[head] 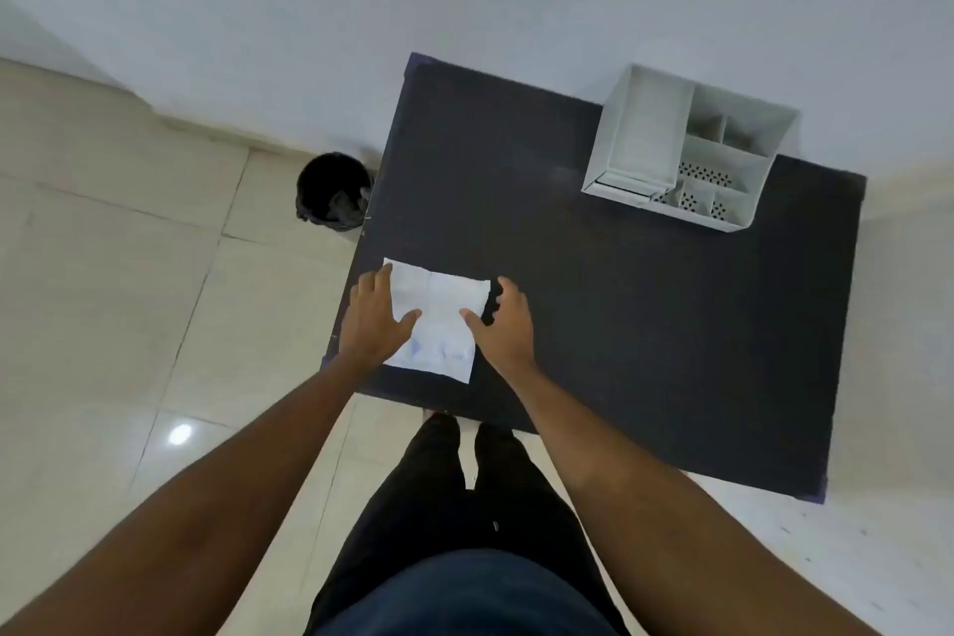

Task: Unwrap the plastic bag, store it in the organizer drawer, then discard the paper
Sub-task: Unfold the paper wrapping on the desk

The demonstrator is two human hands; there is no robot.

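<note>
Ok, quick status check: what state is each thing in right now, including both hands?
paper: lying flat on the table, creased, a hand at each side
left hand: open, fingers spread, on the paper's left edge
right hand: open, thumb on the paper's right edge
organizer: upright at the far right of the table, drawer looks shut
bin: on the floor left of the table, open top
table: dark top

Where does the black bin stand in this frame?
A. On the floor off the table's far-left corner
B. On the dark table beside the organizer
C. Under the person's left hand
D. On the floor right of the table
A: the black bin stands on the tiled floor, by the far-left corner of the dark table.
</note>
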